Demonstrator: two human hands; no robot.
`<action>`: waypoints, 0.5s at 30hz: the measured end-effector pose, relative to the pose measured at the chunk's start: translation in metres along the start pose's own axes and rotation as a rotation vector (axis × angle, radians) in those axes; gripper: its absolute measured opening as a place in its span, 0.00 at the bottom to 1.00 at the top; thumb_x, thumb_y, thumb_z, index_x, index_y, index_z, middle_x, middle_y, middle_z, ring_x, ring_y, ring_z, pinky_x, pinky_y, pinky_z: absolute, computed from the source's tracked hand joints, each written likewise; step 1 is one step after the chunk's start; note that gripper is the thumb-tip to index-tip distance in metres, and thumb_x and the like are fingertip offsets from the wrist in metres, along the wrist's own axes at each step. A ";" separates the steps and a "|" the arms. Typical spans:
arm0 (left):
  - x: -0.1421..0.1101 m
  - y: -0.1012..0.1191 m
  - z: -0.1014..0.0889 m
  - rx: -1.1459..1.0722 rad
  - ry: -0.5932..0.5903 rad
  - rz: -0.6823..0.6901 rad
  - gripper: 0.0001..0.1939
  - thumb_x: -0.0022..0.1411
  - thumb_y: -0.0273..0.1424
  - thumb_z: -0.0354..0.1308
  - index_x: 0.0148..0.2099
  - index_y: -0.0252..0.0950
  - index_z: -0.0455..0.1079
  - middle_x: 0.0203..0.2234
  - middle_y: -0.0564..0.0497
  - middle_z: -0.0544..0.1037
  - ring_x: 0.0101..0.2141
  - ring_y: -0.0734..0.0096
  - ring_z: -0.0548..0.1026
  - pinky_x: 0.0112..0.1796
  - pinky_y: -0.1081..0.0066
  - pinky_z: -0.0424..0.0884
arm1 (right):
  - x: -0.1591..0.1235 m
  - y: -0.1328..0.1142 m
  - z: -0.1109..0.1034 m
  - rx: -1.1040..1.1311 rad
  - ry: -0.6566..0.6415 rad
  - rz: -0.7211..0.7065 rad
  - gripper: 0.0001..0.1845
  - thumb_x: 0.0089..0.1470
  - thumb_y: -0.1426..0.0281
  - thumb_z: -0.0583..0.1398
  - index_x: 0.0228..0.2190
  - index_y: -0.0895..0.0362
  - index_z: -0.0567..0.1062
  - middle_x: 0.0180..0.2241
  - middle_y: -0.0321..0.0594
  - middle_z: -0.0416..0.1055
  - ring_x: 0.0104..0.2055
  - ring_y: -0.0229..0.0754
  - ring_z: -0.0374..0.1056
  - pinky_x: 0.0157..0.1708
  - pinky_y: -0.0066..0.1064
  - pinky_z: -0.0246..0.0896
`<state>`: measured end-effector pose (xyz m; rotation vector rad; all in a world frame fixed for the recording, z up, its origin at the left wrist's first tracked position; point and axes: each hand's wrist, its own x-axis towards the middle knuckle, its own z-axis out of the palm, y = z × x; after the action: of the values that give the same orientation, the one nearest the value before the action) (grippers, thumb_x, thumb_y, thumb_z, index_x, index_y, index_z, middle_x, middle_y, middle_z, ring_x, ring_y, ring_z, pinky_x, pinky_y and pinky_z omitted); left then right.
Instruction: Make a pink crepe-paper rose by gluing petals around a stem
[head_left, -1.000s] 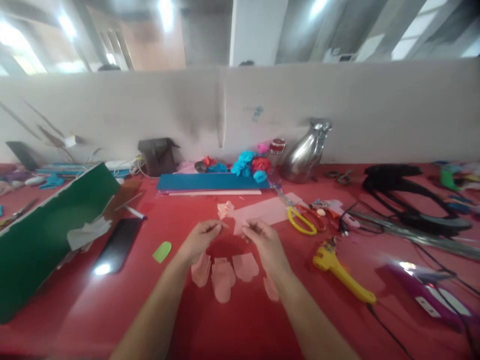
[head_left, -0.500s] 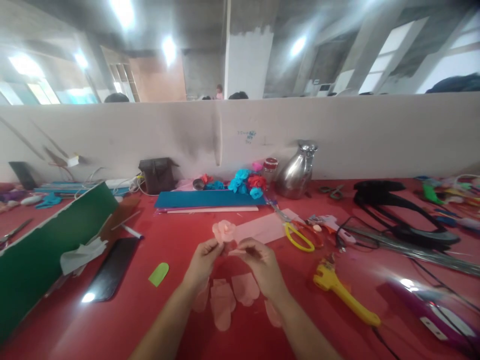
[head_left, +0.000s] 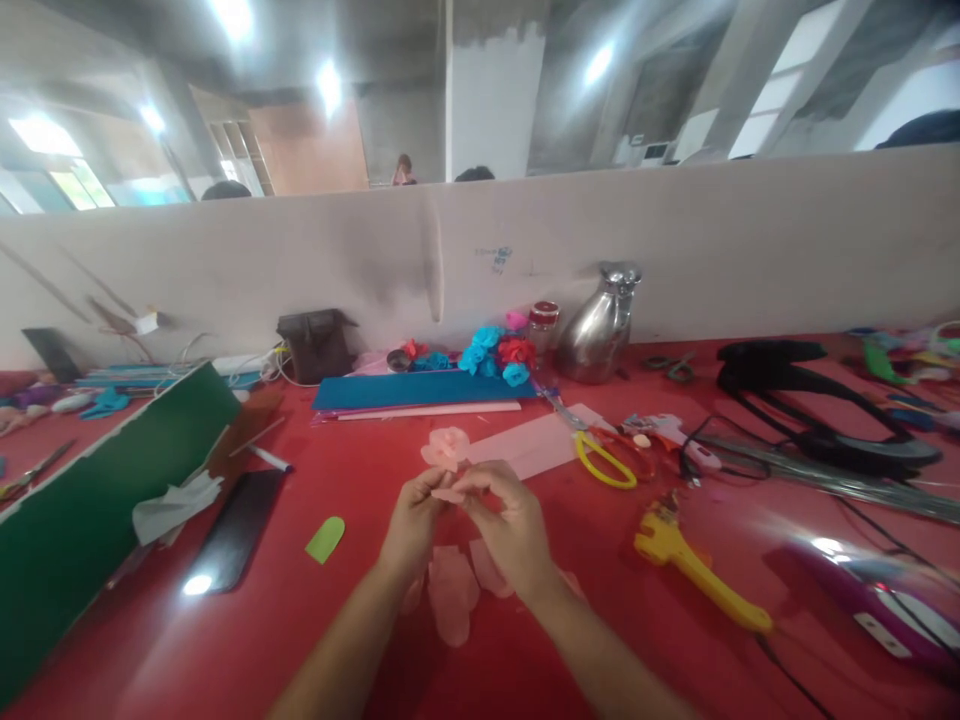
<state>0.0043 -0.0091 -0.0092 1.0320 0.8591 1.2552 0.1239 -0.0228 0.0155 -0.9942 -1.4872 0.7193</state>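
A pale pink crepe-paper flower (head_left: pixel 444 447) stands just above my left hand (head_left: pixel 411 520), whose fingers are closed in a pinch around its base. Between the fingertips of both hands shows a pink paper petal (head_left: pixel 448 495). My right hand (head_left: pixel 510 525) is shut on that petal, pressing it near the flower's base. Below the hands, several loose pink petals (head_left: pixel 451 605) lie on the red table (head_left: pixel 300 640), some partly covered by my right hand and wrist. Behind them rests a pink paper strip (head_left: pixel 532 447) with yellow-handled scissors (head_left: pixel 606 463) at its right end.
To the right lie a yellow glue gun (head_left: pixel 697 570) and a purple corded device (head_left: pixel 862 590). On the left are a green petal-shaped piece (head_left: pixel 325 540), a phone (head_left: pixel 236 530) and a green board (head_left: pixel 112 530). A steel jug (head_left: pixel 600 330) stands beside blue and red paper flowers (head_left: pixel 491 353).
The right hand has moved left to meet the left hand, bringing the petal to the flower's base. The flower now faces up more clearly. The camera view has tilted.
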 end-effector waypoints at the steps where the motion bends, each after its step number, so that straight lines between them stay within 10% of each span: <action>1: 0.000 -0.001 0.000 -0.012 0.005 -0.011 0.09 0.52 0.35 0.59 0.27 0.34 0.68 0.19 0.57 0.62 0.22 0.78 0.56 0.27 0.75 0.54 | 0.001 0.001 0.001 -0.009 0.007 0.000 0.04 0.50 0.67 0.62 0.25 0.50 0.74 0.31 0.37 0.71 0.39 0.43 0.66 0.40 0.35 0.60; 15: -0.003 -0.003 0.006 -0.135 -0.115 -0.100 0.12 0.55 0.38 0.59 0.29 0.33 0.70 0.18 0.56 0.62 0.20 0.80 0.54 0.25 0.75 0.50 | 0.005 0.011 -0.003 -0.197 0.190 -0.166 0.05 0.52 0.68 0.60 0.25 0.52 0.70 0.28 0.37 0.69 0.34 0.42 0.65 0.35 0.34 0.61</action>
<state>0.0101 -0.0130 -0.0108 0.9329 0.7185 1.1426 0.1289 -0.0134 0.0088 -1.0419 -1.4721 0.3545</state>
